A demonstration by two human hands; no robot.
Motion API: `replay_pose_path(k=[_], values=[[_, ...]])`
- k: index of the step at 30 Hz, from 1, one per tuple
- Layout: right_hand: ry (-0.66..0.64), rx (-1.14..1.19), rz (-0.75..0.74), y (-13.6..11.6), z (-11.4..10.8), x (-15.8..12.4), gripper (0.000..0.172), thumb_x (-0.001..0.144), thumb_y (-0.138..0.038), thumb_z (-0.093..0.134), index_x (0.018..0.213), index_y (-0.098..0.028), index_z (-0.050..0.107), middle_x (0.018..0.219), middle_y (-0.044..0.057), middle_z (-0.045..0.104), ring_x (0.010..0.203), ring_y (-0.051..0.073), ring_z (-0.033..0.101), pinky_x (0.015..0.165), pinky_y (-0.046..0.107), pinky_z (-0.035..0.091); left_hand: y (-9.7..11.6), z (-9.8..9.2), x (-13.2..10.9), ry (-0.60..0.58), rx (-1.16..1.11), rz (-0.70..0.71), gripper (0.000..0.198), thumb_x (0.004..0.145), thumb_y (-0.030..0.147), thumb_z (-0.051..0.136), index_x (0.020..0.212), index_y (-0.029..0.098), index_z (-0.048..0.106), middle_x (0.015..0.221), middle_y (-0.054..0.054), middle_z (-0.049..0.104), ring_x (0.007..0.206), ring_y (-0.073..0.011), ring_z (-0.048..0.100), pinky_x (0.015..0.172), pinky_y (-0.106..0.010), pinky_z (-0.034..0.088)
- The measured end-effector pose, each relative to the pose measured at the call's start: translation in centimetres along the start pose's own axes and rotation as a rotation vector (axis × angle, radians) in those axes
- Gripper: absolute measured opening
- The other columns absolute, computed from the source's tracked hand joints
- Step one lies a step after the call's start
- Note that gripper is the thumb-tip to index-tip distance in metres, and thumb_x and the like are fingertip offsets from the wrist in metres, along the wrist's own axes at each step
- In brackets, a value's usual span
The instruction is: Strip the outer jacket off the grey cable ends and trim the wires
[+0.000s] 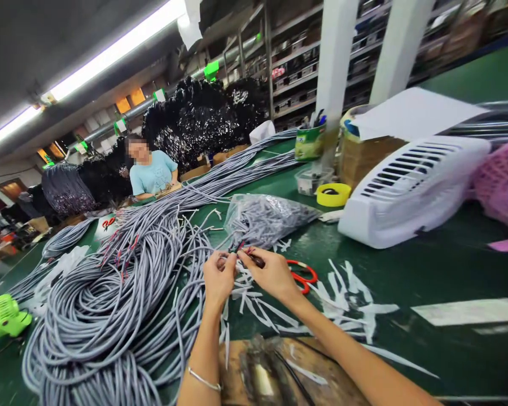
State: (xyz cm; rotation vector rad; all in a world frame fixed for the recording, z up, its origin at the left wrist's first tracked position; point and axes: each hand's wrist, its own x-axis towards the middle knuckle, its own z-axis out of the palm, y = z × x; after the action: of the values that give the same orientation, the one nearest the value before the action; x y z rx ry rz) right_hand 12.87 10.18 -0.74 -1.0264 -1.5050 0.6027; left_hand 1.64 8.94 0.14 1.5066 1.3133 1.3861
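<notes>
My left hand (pixel 218 277) and my right hand (pixel 270 272) meet over the green table (pixel 427 270), both pinched on the stripped end of a grey cable (pixel 239 250) with thin coloured wires showing at its tip. The cable comes from a big heap of grey cables (pixel 110 304) to the left. Red-handled scissors (pixel 301 275) lie right behind my right hand. White strips of cut sheath (pixel 342 299) are scattered on the table around my hands.
A clear bag of cut grey pieces (pixel 266 217) lies beyond my hands. A white fan (pixel 410 189), a yellow tape roll (pixel 333 194), a cardboard box (pixel 364 155) and a green can (pixel 310 142) stand at right. A person in a blue shirt (pixel 152 172) sits across; a small green fan (pixel 6 316) is far left.
</notes>
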Motion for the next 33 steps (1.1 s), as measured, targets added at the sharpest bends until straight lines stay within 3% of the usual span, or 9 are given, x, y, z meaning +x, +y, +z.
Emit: replay_pose_path(k=[3, 8, 15, 20, 25, 30, 33], values=[[0.008, 0.04, 0.03, -0.5, -0.2, -0.1, 0.031, 0.072, -0.044, 0.044, 0.061, -0.018, 0.058, 0.056, 0.005, 0.062, 0.049, 0.016, 0.054, 0.048, 0.025, 0.041, 0.1, 0.1, 0.0, 0.0, -0.047, -0.01, 0.034, 0.069, 0.043, 0.061, 0.083, 0.012, 0.064, 0.043, 0.007, 0.044, 0.04, -0.0068, 0.037, 0.044, -0.019, 0.029], [0.018, 0.032, 0.042, -0.7, -0.3, -0.1, 0.037, 0.072, -0.049, 0.046, 0.059, -0.016, 0.057, 0.052, 0.003, 0.058, 0.044, 0.013, 0.048, 0.043, 0.024, 0.036, 0.2, 0.3, 0.1, 0.062, -0.157, -0.036, 0.043, 0.068, 0.053, 0.058, 0.069, 0.01, 0.067, 0.044, 0.002, 0.049, 0.042, -0.0077, 0.042, 0.044, -0.02, 0.034], [0.009, 0.06, 0.061, -0.1, -0.1, -0.1, 0.044, 0.071, -0.057, 0.047, 0.057, -0.016, 0.057, 0.05, 0.003, 0.057, 0.045, 0.014, 0.047, 0.045, 0.024, 0.037, 0.1, 0.1, 0.1, 0.069, -0.148, -0.048, 0.045, 0.063, 0.053, 0.063, 0.075, 0.01, 0.069, 0.042, 0.004, 0.047, 0.037, -0.0056, 0.035, 0.039, -0.019, 0.028], [-0.003, 0.184, 0.12, 0.4, 0.3, -0.1, 0.047, 0.064, -0.062, 0.054, 0.061, -0.016, 0.06, 0.059, 0.006, 0.062, 0.052, 0.016, 0.052, 0.05, 0.026, 0.041, 0.1, 0.1, -0.1, 0.051, -0.074, 0.014, 0.032, 0.07, 0.043, 0.061, 0.072, 0.013, 0.071, 0.045, 0.004, 0.045, 0.044, -0.0074, 0.037, 0.048, -0.021, 0.032], [-0.001, 0.264, 0.179, 0.2, 0.3, -0.1, 0.044, 0.06, -0.059, 0.061, 0.057, -0.015, 0.059, 0.056, 0.003, 0.058, 0.051, 0.013, 0.048, 0.048, 0.025, 0.039, -0.3, -0.1, 0.0, 0.152, -0.011, 0.163, 0.026, 0.074, 0.036, 0.058, 0.064, 0.015, 0.069, 0.067, -0.002, 0.054, 0.066, -0.0116, 0.049, 0.065, -0.023, 0.039], [0.001, 0.334, 0.255, 0.2, 0.4, -0.1, 0.04, 0.056, -0.055, 0.066, 0.056, -0.016, 0.057, 0.047, -0.002, 0.045, 0.043, 0.009, 0.036, 0.039, 0.023, 0.027, -0.6, 0.1, 0.0, 0.024, -0.128, 0.033, 0.038, 0.073, 0.048, 0.054, 0.065, 0.014, 0.068, 0.045, 0.004, 0.041, 0.044, -0.0081, 0.038, 0.049, -0.022, 0.033], [0.006, 0.374, 0.331, 0.6, 0.7, -0.1, 0.043, 0.052, -0.057, 0.067, 0.058, -0.016, 0.056, 0.043, -0.005, 0.037, 0.039, 0.007, 0.029, 0.036, 0.023, 0.02, -0.6, 0.2, 0.1, 0.026, -0.21, -0.018, 0.042, 0.067, 0.053, 0.058, 0.07, 0.013, 0.068, 0.047, 0.004, 0.045, 0.04, -0.0064, 0.037, 0.043, -0.022, 0.031]])
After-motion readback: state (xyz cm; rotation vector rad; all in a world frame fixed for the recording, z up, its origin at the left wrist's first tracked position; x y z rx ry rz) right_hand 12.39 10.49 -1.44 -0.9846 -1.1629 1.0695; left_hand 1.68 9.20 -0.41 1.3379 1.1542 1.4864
